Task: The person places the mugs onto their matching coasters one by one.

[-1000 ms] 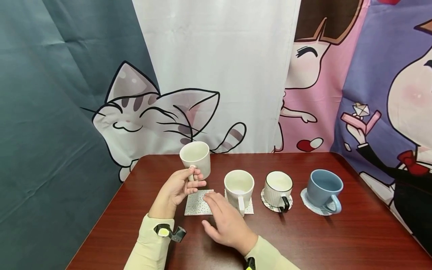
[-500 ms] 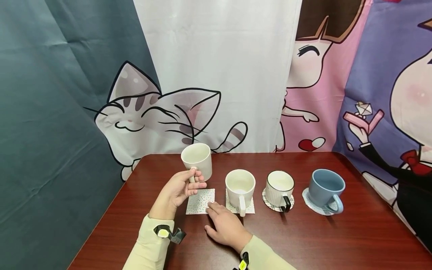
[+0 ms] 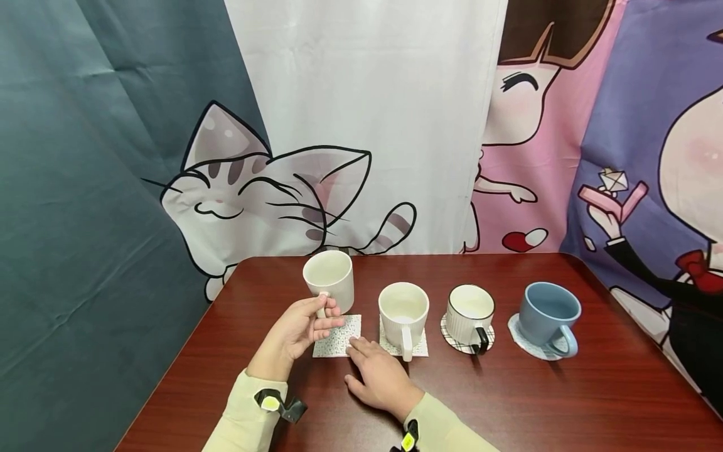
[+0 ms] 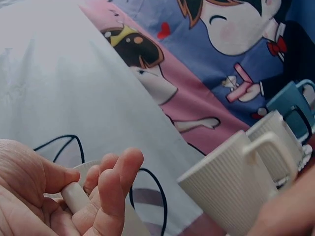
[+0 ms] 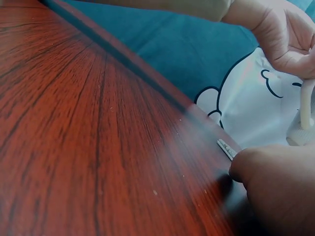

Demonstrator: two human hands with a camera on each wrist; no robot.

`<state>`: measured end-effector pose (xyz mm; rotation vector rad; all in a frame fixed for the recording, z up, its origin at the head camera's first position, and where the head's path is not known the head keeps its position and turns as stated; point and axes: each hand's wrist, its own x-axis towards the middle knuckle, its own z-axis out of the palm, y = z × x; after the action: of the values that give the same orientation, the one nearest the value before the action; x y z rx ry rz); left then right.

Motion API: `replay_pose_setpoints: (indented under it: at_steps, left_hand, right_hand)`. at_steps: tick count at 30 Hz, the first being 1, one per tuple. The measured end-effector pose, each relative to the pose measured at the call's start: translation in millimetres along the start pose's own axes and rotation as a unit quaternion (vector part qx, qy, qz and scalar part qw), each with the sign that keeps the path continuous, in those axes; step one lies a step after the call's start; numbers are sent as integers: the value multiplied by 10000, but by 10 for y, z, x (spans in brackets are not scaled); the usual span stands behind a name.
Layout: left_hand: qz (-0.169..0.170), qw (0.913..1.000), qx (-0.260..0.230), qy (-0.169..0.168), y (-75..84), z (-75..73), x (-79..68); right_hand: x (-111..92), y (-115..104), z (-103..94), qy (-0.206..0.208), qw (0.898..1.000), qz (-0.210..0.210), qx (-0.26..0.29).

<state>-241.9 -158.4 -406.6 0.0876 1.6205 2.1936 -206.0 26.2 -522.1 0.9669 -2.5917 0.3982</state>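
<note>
In the head view my left hand [image 3: 302, 329] pinches the handle of a white mug [image 3: 333, 282] between thumb and fingers. The mug is held upright over the far edge of a speckled square coaster [image 3: 339, 336]. The left wrist view shows the thumb pressed on the mug's handle [image 4: 75, 196]. My right hand [image 3: 380, 375] lies palm down, its fingertips at the coaster's near right corner. To the right of that coaster, a ribbed cream mug [image 3: 402, 311] stands on another square coaster [image 3: 419, 349].
Farther right, a small white mug with a black handle [image 3: 469, 314] sits on a round checked coaster [image 3: 452, 342]. Beyond it a blue mug [image 3: 546, 314] stands on a pale round coaster [image 3: 522, 339]. A printed cloth backdrop [image 3: 373, 125] hangs behind the dark red table [image 3: 480, 402].
My left hand has lowered the white mug toward the coaster. My right hand has come down and back from above the coaster to its near right corner.
</note>
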Motion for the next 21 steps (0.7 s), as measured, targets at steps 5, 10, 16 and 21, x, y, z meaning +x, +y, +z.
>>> replay_pose_setpoints:
  at_steps: [5,10,16,21]
  left_hand:
    - [-134,9995,222,-165,-124,-76,18]
    - [-129,9965,408,-713,-206,-191,35]
    - [-65,9894,495,-1367,-237,-354,56]
    - [-2,9833,487,-1752,-262,-461,60]
  right_hand:
    - [1,4,-19,-10,10000,-11,55]
    - [2,6,-18,-43,10000,41,45]
    - [4,17,-1,-17,10000,23,19]
    - [1,15,7,44,10000,-18,39]
